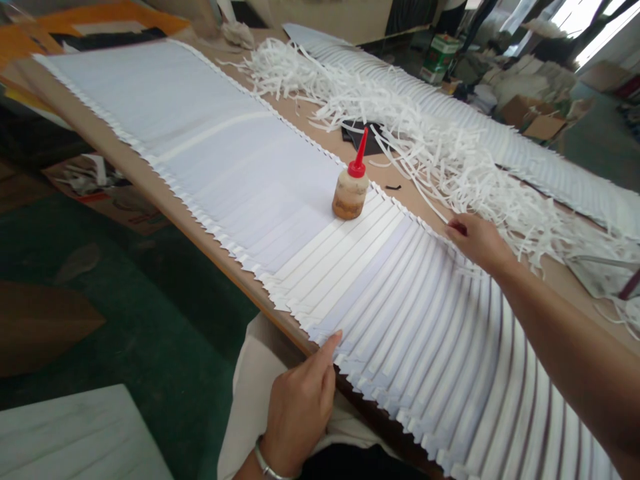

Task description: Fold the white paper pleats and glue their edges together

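Observation:
My left hand [303, 403] lies at the near edge of a row of overlapping white strips [395, 300]. Its index finger is stretched out with the tip on the strips, and the other fingers are curled loosely with nothing visible in them. Across the row, my right hand [477, 243] pinches the end of a thin white strip [434, 208] that trails back to a loose heap of strips [390, 110]. A small bottle [350, 193] with a red nozzle and amber liquid stands upright on the row, between flat white sheets [240, 160] and the fanned part.
The brown table [295, 110] runs diagonally, its near edge close to my lap. A second fanned white row [540, 157] lies beyond the heap. A black piece [367, 137] sits partly under the strips. Cardboard boxes [533, 117] stand on the floor behind.

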Action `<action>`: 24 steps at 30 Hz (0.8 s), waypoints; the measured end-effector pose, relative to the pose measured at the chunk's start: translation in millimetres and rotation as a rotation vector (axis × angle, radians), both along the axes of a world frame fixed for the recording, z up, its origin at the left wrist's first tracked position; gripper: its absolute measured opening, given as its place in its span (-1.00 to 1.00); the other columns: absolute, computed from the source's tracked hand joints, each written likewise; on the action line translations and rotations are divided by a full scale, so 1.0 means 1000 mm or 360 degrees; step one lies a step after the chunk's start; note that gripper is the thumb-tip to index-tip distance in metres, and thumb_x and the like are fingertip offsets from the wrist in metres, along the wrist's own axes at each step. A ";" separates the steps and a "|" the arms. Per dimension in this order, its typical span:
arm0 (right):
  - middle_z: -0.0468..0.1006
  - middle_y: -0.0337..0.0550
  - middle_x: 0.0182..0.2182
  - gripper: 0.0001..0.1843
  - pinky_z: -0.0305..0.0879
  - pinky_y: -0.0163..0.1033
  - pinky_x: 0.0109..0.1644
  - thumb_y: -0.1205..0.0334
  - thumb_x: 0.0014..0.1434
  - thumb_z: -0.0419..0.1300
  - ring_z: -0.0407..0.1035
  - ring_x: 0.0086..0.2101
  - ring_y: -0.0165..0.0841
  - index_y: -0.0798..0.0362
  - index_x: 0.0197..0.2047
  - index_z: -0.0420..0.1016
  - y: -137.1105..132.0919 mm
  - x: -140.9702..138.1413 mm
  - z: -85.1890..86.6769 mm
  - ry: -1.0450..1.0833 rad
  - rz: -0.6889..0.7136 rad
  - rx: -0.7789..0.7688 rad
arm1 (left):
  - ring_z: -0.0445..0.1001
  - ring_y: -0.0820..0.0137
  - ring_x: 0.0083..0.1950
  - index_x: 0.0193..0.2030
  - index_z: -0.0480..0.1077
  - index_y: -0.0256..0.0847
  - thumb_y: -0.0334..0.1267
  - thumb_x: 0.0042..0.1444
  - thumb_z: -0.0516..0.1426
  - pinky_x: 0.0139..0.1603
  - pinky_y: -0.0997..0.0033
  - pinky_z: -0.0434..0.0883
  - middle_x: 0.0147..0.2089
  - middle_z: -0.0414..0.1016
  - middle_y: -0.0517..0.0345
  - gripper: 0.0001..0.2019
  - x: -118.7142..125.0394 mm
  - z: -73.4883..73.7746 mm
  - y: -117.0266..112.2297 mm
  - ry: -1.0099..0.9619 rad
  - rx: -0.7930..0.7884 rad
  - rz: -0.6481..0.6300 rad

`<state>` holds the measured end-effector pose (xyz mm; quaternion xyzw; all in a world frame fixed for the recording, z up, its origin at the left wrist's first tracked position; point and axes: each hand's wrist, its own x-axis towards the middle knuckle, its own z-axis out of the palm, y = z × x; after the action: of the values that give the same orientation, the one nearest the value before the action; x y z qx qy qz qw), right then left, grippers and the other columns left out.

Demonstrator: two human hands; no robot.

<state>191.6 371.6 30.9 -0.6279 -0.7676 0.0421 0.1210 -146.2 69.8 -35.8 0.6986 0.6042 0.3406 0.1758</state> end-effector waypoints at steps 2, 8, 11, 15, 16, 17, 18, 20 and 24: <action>0.58 -0.12 -0.41 -0.68 0.24 -0.17 -0.24 -0.05 0.28 0.18 0.40 -0.40 -0.25 0.00 -0.31 0.59 -0.023 0.027 0.004 -0.0001 0.0088 -0.0116 | 0.70 0.35 -0.26 0.31 0.49 -0.23 -0.37 0.44 0.01 -0.28 0.49 0.60 -0.06 0.73 0.04 -0.60 -0.002 0.001 0.001 -0.0261 -0.0178 0.0042; 0.61 0.02 -0.16 -0.65 0.40 -0.04 -0.03 -0.11 0.28 0.23 0.49 -0.12 -0.12 0.00 -0.17 0.61 -0.082 0.073 -0.014 0.0255 0.0280 -0.0118 | 0.35 0.46 -0.62 0.23 0.55 -0.22 -0.22 0.45 0.04 -0.56 0.52 0.35 -0.55 0.46 0.31 -0.63 -0.003 0.008 -0.003 -0.0652 -0.0397 0.0195; 0.59 0.04 -0.17 -0.72 0.38 0.07 0.10 -0.03 0.31 0.19 0.48 -0.05 -0.05 -0.03 -0.26 0.58 -0.099 0.066 -0.017 0.0275 0.0268 0.0132 | 0.33 0.44 -0.59 0.20 0.56 -0.21 -0.22 0.44 0.05 -0.51 0.50 0.35 -0.58 0.37 0.33 -0.65 0.003 0.017 -0.007 -0.0667 -0.0437 0.0130; 0.62 -0.01 -0.16 -0.78 0.37 0.04 0.07 0.04 0.37 0.17 0.51 -0.08 -0.10 -0.03 -0.22 0.54 -0.140 0.028 -0.001 0.0410 0.0424 0.0026 | 0.47 0.42 -0.42 0.10 0.57 -0.21 -0.27 0.43 0.06 -0.31 0.47 0.44 -0.43 0.50 0.23 -0.71 0.023 0.031 -0.005 -0.0720 -0.0359 0.0071; 0.64 -0.03 -0.17 -0.79 0.38 0.00 0.04 0.06 0.39 0.16 0.52 -0.11 -0.13 -0.04 -0.20 0.53 -0.155 0.014 0.005 0.0452 0.0487 -0.0076 | 0.50 0.41 -0.36 0.08 0.58 -0.21 -0.29 0.43 0.06 -0.25 0.45 0.46 -0.36 0.54 0.19 -0.72 0.029 0.035 -0.003 -0.0743 -0.0306 0.0042; 0.65 -0.05 -0.19 -0.79 0.38 -0.04 0.00 0.07 0.42 0.15 0.53 -0.13 -0.16 -0.04 -0.18 0.53 -0.171 0.000 0.011 0.0492 0.0551 -0.0188 | 0.52 0.40 -0.30 0.08 0.57 -0.21 -0.30 0.43 0.06 -0.20 0.44 0.47 -0.27 0.57 0.14 -0.73 0.037 0.040 -0.001 -0.0769 -0.0253 -0.0006; 0.65 -0.07 -0.22 -0.79 0.38 -0.08 -0.03 0.07 0.44 0.14 0.53 -0.16 -0.19 -0.04 -0.16 0.52 -0.187 -0.015 0.017 0.0529 0.0633 -0.0315 | 0.54 0.39 -0.24 0.09 0.57 -0.21 -0.31 0.43 0.07 -0.16 0.43 0.47 -0.19 0.59 0.09 -0.74 0.044 0.045 0.001 -0.0800 -0.0205 -0.0065; 0.64 -0.12 -0.27 -0.79 0.39 -0.15 -0.10 0.07 0.48 0.10 0.53 -0.23 -0.24 -0.05 -0.15 0.48 -0.216 -0.043 0.027 0.0615 0.0786 -0.0611 | 0.55 0.37 -0.16 0.14 0.54 -0.21 -0.31 0.42 0.09 -0.11 0.40 0.48 -0.01 0.60 0.01 -0.73 0.057 0.055 0.006 -0.0848 -0.0194 -0.0227; 0.59 -0.23 -0.37 -0.78 0.32 -0.26 -0.28 0.07 0.53 0.02 0.49 -0.38 -0.35 -0.05 -0.14 0.38 -0.248 -0.074 0.037 0.0794 0.0832 -0.1031 | 0.55 0.33 -0.14 0.10 0.52 -0.23 -0.30 0.40 0.11 -0.12 0.37 0.46 -0.06 0.63 0.01 -0.76 0.069 0.068 0.009 -0.0875 -0.0403 -0.0340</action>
<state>117.9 124.0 68.0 -0.3902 -0.7947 0.4572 0.0851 -77.1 78.7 31.8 0.6125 0.4949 0.4184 0.4527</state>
